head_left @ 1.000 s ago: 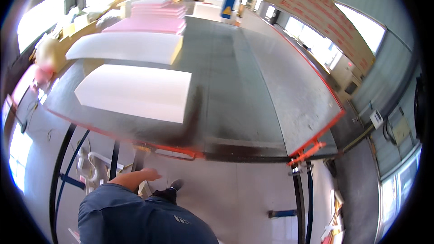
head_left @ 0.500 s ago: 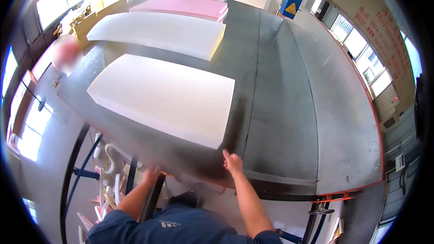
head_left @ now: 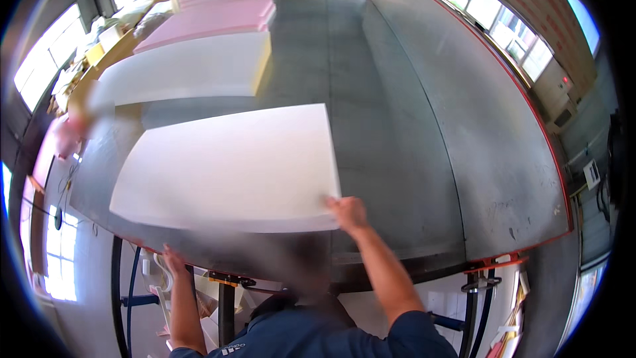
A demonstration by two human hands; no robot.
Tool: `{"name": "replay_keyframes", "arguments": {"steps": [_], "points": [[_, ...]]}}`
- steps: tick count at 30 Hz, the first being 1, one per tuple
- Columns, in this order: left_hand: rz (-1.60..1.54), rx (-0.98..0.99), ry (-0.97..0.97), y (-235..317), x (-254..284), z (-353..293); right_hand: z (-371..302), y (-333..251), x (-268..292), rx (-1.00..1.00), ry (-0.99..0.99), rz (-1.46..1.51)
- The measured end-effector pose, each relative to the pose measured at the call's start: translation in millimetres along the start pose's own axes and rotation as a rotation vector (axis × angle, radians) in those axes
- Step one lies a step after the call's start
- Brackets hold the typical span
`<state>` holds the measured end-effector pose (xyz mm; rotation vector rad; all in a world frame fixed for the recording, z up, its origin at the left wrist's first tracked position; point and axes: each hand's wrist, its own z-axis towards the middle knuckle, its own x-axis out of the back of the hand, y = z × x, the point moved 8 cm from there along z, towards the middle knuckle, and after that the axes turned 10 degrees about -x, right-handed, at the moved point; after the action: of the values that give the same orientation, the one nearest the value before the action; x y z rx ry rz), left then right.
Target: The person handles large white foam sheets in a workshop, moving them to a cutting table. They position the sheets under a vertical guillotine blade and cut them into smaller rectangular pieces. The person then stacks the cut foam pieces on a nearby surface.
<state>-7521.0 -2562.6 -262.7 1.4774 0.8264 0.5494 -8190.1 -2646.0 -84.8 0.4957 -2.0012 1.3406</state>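
The white slab (head_left: 228, 172) is laid near the near edge of the surface (head_left: 397, 179), left of its middle; its near right corner is touched by the right hand (head_left: 348, 212), though whether it is gripped cannot be told; the left hand (head_left: 174, 263) is held by the near edge, its closure unclear; pink sheets (head_left: 205, 21) are stacked farther back.

Grey table (head_left: 397, 179), white slabs (head_left: 225, 169), pink sheets (head_left: 205, 23)
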Motion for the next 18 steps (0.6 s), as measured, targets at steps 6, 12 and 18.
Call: {"name": "replay_keyframes", "arguments": {"steps": [6,12,18], "points": [[-0.016,-0.095,-0.166,28.3,-77.3,-4.7,-35.7,279.1,276.3,-0.312,0.458,0.046],[1.068,-0.443,-0.855,2.9,-247.4,-166.5,-180.9,534.6,245.0,-0.877,0.857,0.760],[0.454,0.216,-1.005,2.0,-262.6,-141.8,-165.2,384.5,132.0,-1.017,0.401,1.073]]}}
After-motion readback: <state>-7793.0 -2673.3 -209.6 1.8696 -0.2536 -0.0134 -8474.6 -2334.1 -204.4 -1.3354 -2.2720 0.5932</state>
